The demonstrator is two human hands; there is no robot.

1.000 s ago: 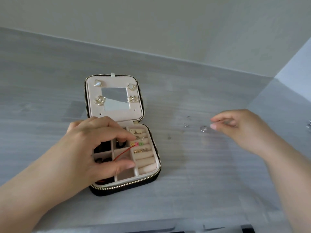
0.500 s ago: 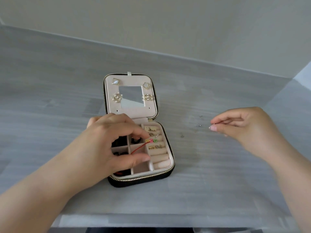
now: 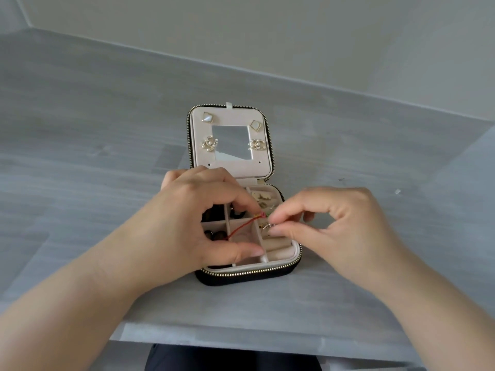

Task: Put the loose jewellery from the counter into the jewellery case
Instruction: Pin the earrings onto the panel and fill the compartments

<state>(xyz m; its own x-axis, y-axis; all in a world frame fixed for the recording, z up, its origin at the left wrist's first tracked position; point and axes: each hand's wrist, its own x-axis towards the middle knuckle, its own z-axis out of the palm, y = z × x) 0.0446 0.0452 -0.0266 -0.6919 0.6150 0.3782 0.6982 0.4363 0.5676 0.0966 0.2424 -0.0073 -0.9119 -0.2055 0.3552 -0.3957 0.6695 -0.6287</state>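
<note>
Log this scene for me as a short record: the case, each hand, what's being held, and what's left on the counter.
case: jewellery case, open, on the grey counter
lid: mirror with four earrings pinned around it
left hand: arched over the left compartments, thumb on a divider
right hand: pinches a small silver ring above the ring rolls
loose: one small pale piece on the counter, far right

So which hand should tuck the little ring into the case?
Right. The right hand pinches the ring just over the ring rolls in the jewellery case, while the left hand is busy holding the red cord.
</note>
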